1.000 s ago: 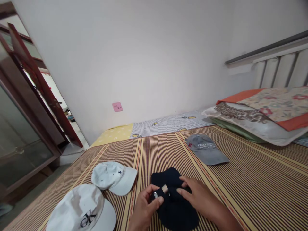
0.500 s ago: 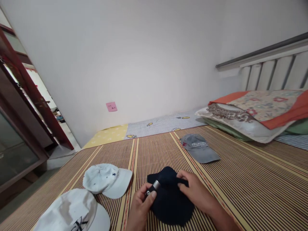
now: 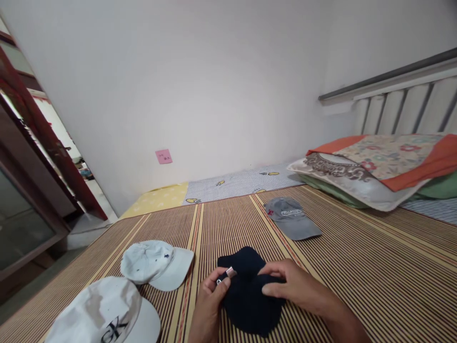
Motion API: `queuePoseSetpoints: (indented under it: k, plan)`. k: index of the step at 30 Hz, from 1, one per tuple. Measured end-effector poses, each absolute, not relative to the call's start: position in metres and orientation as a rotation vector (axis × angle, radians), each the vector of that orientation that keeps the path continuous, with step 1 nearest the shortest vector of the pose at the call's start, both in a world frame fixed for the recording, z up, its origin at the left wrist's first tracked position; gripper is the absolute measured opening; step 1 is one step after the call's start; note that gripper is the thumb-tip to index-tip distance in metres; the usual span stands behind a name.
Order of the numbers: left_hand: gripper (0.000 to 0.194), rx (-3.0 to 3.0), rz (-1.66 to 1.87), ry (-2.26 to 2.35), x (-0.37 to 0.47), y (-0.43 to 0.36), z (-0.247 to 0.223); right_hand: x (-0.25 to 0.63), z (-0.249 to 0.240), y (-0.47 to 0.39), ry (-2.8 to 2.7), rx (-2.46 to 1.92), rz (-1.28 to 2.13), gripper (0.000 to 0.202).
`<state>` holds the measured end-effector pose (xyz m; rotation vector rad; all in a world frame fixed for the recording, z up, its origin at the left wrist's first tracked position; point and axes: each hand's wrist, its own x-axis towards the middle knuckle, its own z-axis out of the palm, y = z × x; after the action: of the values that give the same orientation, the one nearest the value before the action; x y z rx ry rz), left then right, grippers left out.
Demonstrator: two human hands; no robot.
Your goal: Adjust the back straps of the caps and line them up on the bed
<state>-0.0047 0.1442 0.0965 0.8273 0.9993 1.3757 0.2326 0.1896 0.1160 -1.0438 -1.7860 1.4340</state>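
Note:
A dark navy cap (image 3: 250, 305) lies on the striped mat at the lower middle, its back strap toward my hands. My left hand (image 3: 213, 297) pinches the strap end by a small metal buckle (image 3: 230, 272) on the cap's left side. On the right side, my right hand (image 3: 285, 286) grips the cap's dark fabric between thumb and fingers.
Two white caps, a smaller one (image 3: 155, 264) and one with black letters (image 3: 107, 314), lie on the left. A grey cap (image 3: 293, 219) rests farther back. Pillows (image 3: 374, 166) are stacked at the right by the white headboard (image 3: 407, 109). A pink note (image 3: 163, 156) is on the wall.
My right hand has moved slightly down and right along the cap's edge, with the fabric there shifting. The buckle at my left hand has turned. The view has shifted slightly.

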Motion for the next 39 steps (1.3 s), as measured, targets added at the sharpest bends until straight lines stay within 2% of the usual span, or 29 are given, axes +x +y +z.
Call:
queuePoseSetpoints:
  k: [4, 5, 12, 16, 24, 28, 32, 39]
  plan:
    - [0.042, 0.769, 1.407, 0.979, 0.000, 0.147, 0.098, 0.230, 0.118, 0.185, -1.956, -1.210, 1.210, 0.002]
    - [0.041, 0.765, 1.413, 0.979, 0.001, 0.147, 0.099, 0.232, 0.118, 0.185, -1.971, -1.206, 1.181, 0.002]
    - [0.043, 0.760, 1.402, 0.973, -0.002, 0.145, 0.100, 0.253, 0.129, 0.188, -1.613, -0.736, 1.464, 0.025]
    - [0.042, 0.747, 1.425, 0.939, -0.006, 0.143, 0.098, 0.254, 0.132, 0.186, -1.359, -0.652, 1.522, 0.038]
    - [0.043, 0.765, 1.389, 0.935, 0.001, 0.141, 0.105, 0.247, 0.136, 0.182, -1.049, -0.602, 1.542, 0.043]
    - [0.046, 0.746, 1.371, 0.923, -0.002, 0.144, 0.101, 0.240, 0.129, 0.183, -1.138, -0.639, 1.574, 0.047]
    - [0.043, 0.713, 1.355, 0.890, -0.004, 0.145, 0.098, 0.232, 0.122, 0.184, -1.398, -0.730, 1.526, 0.041]
    - [0.044, 0.739, 1.344, 0.836, 0.000, 0.146, 0.094, 0.221, 0.137, 0.174, -1.680, -0.800, 1.582, 0.040]
